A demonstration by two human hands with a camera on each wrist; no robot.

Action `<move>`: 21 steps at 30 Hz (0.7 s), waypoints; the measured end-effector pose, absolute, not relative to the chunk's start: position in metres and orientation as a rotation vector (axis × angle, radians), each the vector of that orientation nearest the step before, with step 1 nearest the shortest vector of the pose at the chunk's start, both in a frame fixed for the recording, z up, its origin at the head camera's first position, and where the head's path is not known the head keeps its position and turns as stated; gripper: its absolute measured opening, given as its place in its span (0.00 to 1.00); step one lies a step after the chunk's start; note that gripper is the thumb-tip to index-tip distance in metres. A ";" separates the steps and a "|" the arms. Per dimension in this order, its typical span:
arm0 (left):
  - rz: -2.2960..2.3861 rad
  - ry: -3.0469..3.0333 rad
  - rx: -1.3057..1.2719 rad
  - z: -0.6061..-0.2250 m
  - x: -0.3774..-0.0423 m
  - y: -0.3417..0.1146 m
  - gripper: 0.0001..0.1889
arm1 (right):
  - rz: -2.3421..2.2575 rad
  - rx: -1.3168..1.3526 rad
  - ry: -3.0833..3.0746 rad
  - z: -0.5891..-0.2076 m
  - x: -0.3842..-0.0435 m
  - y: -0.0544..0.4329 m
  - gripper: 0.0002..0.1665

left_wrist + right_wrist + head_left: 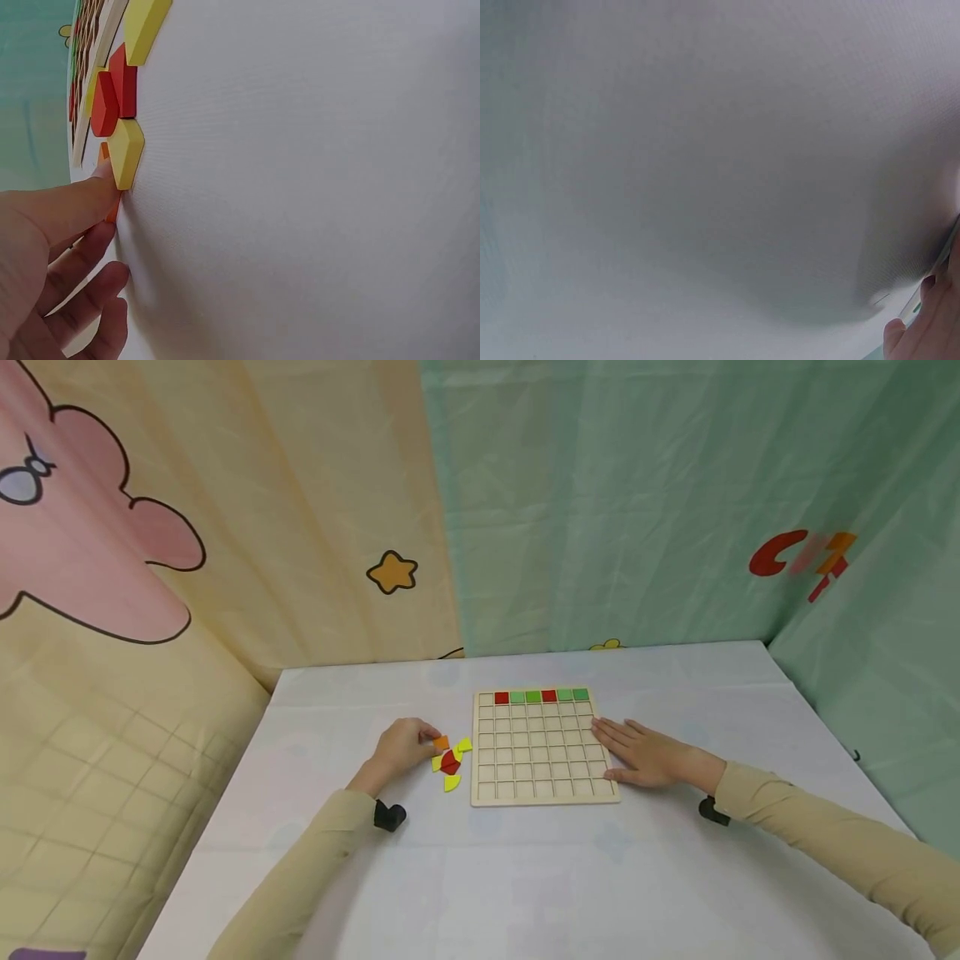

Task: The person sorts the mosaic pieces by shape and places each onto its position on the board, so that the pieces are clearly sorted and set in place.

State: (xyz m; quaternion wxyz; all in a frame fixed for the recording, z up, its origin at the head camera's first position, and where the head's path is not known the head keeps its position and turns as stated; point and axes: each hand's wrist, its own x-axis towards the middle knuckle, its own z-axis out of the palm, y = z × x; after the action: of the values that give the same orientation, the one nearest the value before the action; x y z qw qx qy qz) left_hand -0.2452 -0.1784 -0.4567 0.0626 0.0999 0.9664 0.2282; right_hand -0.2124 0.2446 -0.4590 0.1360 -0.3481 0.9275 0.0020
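My left hand point(401, 746) pinches an orange tile point(441, 742) between thumb and fingers, at the left side of a small pile. In that pile lie red tiles point(105, 105) and several yellow tiles point(126, 154), some overlapping. Just right of them is a pale wooden grid board point(543, 802). Along its far row sit red tiles point(502, 698) and green tiles point(533, 697); the far-left cell is bare. My right hand point(648, 755) lies flat with straight fingers point(613, 732) over the board's right edge. Only part of this hand shows in the right wrist view.
A white cloth covers the table point(525, 885). Behind it hangs a printed curtain point(315, 510), yellowish on the left and green on the right. Each wrist wears a black device point(389, 816) near the sleeve cuff.
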 end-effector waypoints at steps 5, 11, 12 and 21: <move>0.627 2.911 0.289 -0.454 -0.248 -0.176 0.12 | -0.009 -0.999 2.682 -0.458 -0.213 0.244 0.49; 0.614 2.917 0.303 -0.455 -0.249 -0.176 0.12 | -0.003 -0.995 2.696 -0.461 -0.214 0.245 0.49; 0.615 2.921 0.308 -0.455 -0.248 -0.176 0.12 | -0.002 -0.993 2.698 -0.461 -0.215 0.245 0.49; 0.670 2.954 0.344 -0.457 -0.244 -0.180 0.13 | -0.009 -1.011 2.691 -0.459 -0.212 0.244 0.48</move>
State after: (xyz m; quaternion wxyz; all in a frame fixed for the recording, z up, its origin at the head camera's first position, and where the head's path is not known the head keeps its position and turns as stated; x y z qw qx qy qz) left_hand -0.2441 -0.1805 -0.4570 0.0466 0.1128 0.9679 0.2195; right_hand -0.2122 0.2444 -0.4588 0.1333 -0.3485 0.9278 -0.0032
